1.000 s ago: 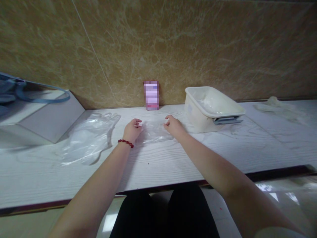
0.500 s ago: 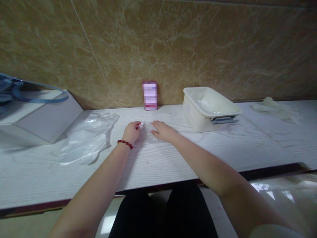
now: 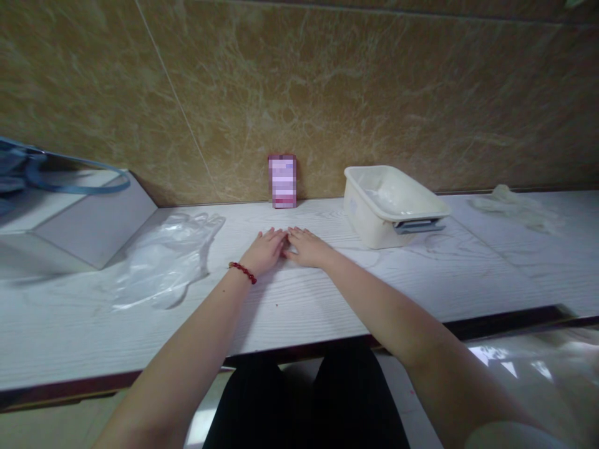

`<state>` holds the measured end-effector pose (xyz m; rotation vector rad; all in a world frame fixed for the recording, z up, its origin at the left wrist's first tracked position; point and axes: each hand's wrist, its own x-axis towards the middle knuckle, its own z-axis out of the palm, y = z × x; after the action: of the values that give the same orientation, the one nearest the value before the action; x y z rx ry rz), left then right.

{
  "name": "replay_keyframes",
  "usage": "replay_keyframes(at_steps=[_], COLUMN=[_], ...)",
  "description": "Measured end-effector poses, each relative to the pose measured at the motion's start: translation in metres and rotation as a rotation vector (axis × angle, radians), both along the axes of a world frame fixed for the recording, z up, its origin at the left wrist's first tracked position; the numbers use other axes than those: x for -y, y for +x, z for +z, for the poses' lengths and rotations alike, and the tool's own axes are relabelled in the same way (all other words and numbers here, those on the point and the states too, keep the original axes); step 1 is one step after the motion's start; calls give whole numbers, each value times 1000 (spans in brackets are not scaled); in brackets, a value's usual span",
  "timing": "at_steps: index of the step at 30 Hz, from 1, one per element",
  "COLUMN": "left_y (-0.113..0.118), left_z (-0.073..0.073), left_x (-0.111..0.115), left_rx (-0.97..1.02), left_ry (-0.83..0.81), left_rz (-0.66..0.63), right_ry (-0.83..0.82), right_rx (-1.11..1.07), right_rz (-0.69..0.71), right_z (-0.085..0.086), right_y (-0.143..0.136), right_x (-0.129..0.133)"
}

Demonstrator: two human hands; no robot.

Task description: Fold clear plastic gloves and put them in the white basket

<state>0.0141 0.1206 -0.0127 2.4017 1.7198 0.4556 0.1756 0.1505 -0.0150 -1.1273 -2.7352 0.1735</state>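
My left hand [image 3: 264, 251], with a red bead bracelet [image 3: 243, 272] at the wrist, lies palm down on the white wood-grain table. Right beside it my right hand [image 3: 307, 248] rests flat, fingers stretched forward. The fingertips of the two hands meet or nearly meet. Under and between them is a thin piece of clear plastic [image 3: 291, 246], almost wholly covered, so its shape cannot be made out. To the left lies a loose pile of clear plastic disposable gloves [image 3: 163, 259].
A phone [image 3: 282, 181] leans upright against the marbled wall. Right of my hands stands a cream plastic bin [image 3: 372, 218] with a grey latch. Thin crumpled plastic [image 3: 517, 209] lies far right. At left, a white box [image 3: 88, 231] carries a blue strap [image 3: 79, 189].
My left hand has moved right and flattened over the clear plastic, its fingers now stretched out beside the right hand. My right hand has stayed almost in place.
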Motion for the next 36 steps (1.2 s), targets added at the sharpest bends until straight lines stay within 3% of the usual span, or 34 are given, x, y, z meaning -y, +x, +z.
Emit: replay_keyframes(at_steps=[5, 13, 17, 20, 25, 31, 36], left_y=[4, -19, -42, -60, -59, -6, 16], left_z=[-6, 3, 5, 10, 25, 35, 35], left_x=[4, 12, 12, 10, 17, 36, 41], left_rx=[-109, -152, -151, -128, -107, -116, -185], left_ry=[-55, -194, -192, -130, -22, -21, 73], left_rz=[147, 357, 401, 405, 279, -272, -289], right_ry=[-10, -102, -144, -37, -21, -172, -175], right_rx=[13, 45, -11, -111, -110, 35, 22], right_rz=[-56, -214, -218, -151, 78, 129, 141], right_z=[1, -1, 11, 28, 50, 49, 51], right_y=[2, 11, 27, 47, 71, 66, 64], right_x=[4, 0, -4, -6, 0, 13, 16])
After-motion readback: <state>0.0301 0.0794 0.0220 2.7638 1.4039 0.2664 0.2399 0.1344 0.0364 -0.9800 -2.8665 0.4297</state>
